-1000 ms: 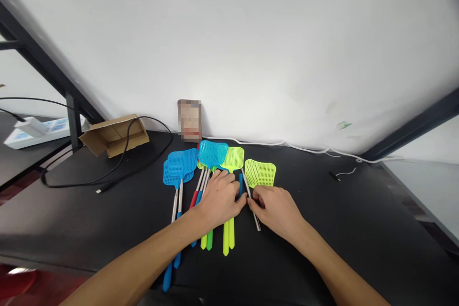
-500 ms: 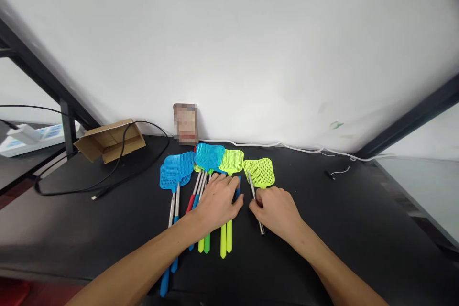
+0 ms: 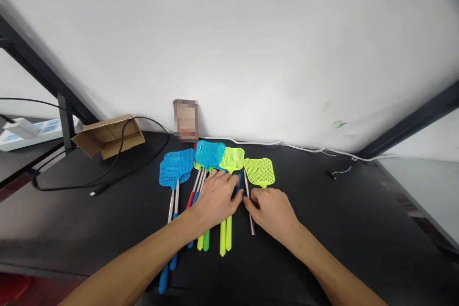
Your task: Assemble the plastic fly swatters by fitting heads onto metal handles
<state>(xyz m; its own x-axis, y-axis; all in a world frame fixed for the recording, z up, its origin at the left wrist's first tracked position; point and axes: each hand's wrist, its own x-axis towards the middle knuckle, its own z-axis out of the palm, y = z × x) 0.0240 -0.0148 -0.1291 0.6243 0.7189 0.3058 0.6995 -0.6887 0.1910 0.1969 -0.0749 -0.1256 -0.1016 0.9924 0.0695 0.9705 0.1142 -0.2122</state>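
Note:
My right hand point(image 3: 274, 208) is curled, its thumb over a slim silver metal rod point(image 3: 252, 227) that lies nearly upright in view. A yellow-green fly swatter point(image 3: 258, 171) has its mesh head just beyond these knuckles; its lower part is hidden under the hand. My left hand point(image 3: 217, 198) bends over the shafts of several fly swatters, and a blue piece point(image 3: 238, 180) shows between its fingers and thumb. Blue mesh heads point(image 3: 210, 153) and another yellow-green head point(image 3: 233, 158) fan out past my left fingers. Yellow-green handles point(image 3: 223, 239) stick out below that hand.
Two blue fly swatters point(image 3: 177, 162) lie overlapped at the left. Behind them are an open cardboard box point(image 3: 111, 136), a black cable point(image 3: 122, 153) and a blurred-out packet point(image 3: 186, 122) against the wall. A white cable point(image 3: 258, 142) runs along the wall's foot; a small black connector point(image 3: 330, 175) lies right.
The silver rod has shifted left and swung more upright, with my right hand moving slightly left. My left hand has barely moved. The fly swatters lie as before.

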